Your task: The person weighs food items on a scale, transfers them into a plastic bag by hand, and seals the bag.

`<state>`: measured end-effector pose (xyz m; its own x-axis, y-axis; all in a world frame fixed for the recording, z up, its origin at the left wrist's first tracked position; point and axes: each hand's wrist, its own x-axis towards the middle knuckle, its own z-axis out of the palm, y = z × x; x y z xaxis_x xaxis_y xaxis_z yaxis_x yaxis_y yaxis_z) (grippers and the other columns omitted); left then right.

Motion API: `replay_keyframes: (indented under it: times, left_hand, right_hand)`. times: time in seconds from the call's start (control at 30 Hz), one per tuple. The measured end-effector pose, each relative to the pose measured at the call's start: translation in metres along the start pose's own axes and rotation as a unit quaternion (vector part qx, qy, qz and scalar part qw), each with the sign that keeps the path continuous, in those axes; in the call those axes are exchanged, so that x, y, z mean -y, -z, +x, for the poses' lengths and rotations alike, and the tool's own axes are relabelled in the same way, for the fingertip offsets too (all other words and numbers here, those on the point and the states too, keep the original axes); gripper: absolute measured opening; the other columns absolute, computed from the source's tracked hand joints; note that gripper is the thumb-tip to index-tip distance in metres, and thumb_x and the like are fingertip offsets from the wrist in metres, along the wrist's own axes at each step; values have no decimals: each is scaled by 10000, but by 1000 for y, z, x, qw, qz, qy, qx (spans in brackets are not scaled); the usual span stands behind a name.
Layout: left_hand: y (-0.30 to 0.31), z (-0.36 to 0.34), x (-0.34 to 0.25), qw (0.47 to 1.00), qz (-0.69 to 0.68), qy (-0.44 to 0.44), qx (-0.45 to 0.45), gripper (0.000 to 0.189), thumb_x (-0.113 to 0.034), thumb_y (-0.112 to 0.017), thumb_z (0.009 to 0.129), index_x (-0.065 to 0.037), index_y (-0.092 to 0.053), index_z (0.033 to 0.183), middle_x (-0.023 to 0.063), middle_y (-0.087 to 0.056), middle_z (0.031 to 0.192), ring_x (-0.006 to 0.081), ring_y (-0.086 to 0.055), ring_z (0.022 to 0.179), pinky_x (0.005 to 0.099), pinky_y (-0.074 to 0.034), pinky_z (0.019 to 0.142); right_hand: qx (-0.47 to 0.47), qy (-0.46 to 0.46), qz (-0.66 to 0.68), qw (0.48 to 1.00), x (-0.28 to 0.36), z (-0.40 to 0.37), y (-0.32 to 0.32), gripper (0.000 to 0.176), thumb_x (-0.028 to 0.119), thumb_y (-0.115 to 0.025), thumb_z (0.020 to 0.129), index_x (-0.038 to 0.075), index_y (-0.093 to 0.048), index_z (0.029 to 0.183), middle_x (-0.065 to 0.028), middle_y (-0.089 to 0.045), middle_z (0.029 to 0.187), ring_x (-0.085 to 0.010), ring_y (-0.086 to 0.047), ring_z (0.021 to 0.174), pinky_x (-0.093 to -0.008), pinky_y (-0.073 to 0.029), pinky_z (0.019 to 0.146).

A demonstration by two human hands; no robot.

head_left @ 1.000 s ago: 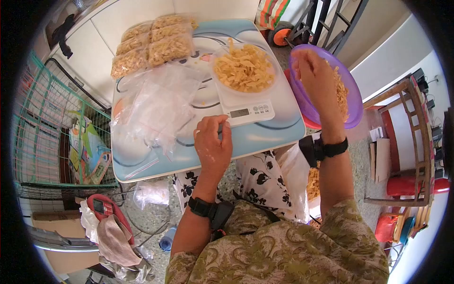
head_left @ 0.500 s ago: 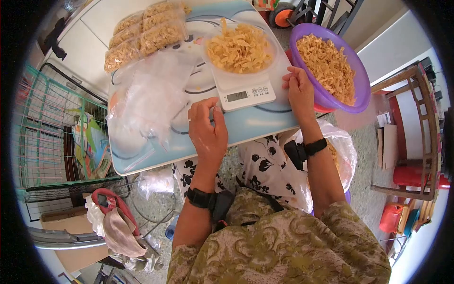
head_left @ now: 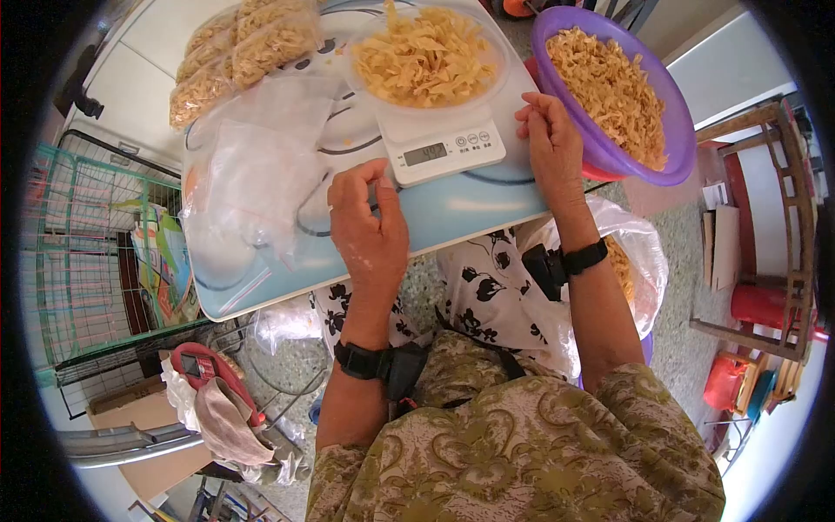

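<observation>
A white digital scale (head_left: pixel 448 146) lies on the light blue table (head_left: pixel 435 213), bearing a clear bowl (head_left: pixel 504 74) of yellowish dried strips (head_left: pixel 426 61). My left hand (head_left: pixel 370 222) rests at the near side of the table, left of the scale, fingers loosely curled and apart, holding nothing. To the right of the scale is my right hand (head_left: pixel 554 148), also empty, its fingers slightly bent beside the purple basin (head_left: pixel 681 130) full of similar strips (head_left: pixel 609 96). Clear plastic bags (head_left: pixel 261 165) lie flat left of the scale.
Filled bags (head_left: pixel 248 48) of strips stand at the table's back left. A green wire cage (head_left: pixel 96 261) is on the left, a wooden frame (head_left: pixel 796 235) on the right. Below the table edge, a plastic sack (head_left: pixel 644 252) sits by my right forearm.
The view has shifted, so the table and scale appear higher and slightly further left. Both hands stay beside the scale, with nothing taken hold of.
</observation>
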<state>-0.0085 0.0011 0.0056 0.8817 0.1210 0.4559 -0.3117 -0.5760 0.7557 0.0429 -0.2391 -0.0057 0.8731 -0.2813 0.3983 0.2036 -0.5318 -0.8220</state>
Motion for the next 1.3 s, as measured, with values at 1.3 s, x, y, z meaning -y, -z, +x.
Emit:
replay_keyframes:
  times: [1.3]
  left_hand:
    - [-4, 1, 4, 1000, -1, -18, -13, 150, -82, -544, 918, -18, -627, 1026, 125, -597, 942, 277, -585, 909, 383, -473, 830]
  right_hand:
    - [139, -137, 64, 979, 19, 9, 24, 194, 152, -617, 927, 31, -666, 1071, -26, -668, 873, -99, -622, 749, -243, -494, 649]
